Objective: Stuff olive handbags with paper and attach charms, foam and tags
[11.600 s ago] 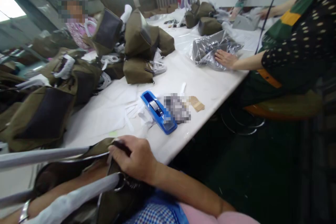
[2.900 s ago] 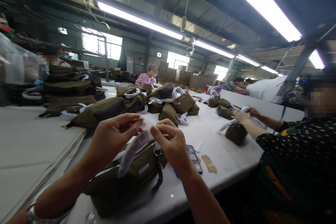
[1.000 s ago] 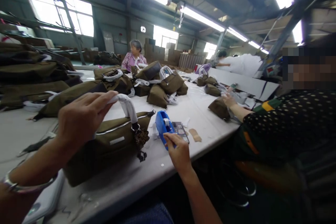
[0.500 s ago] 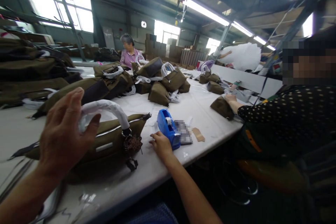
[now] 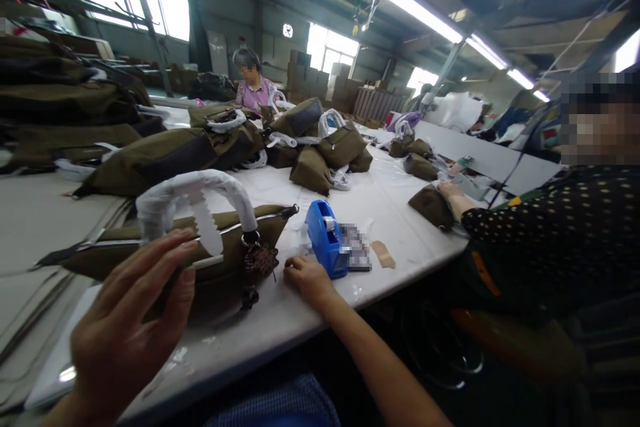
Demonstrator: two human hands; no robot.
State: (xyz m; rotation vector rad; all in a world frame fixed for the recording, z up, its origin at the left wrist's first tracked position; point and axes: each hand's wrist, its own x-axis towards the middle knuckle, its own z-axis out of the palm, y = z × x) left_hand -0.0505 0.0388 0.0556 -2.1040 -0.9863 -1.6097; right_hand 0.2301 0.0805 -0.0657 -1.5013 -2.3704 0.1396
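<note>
An olive handbag (image 5: pixel 267 223) with a zip top lies in front of me on the white table. Its handle (image 5: pixel 220 183) stands up, wrapped in white covering, and a brown leafy charm (image 5: pixel 261 259) dangles at its right end. My left hand (image 5: pixel 135 320) is in front of the bag's left half, fingers stretched and apart, holding nothing. To the right of the charm, my right hand (image 5: pixel 310 280) rests on the table with fingers curled; whether something small is between the fingertips is hidden. Just beside it stands a blue tape dispenser (image 5: pixel 320 233) with a roll in it.
More olive bags (image 5: pixel 343 145) with wrapped handles lie across the table, and a tall stack of bags (image 5: pixel 65 103) stands at left. A tan paper piece (image 5: pixel 383 254) lies right of the dispenser. A co-worker's hand (image 5: pixel 453 197) touches a bag at right; another person (image 5: pixel 255 90) is behind.
My left hand has dropped from beside the wrapped handle to lower in front of the bag. My right hand's fingers have curled in more. The view has shifted slightly.
</note>
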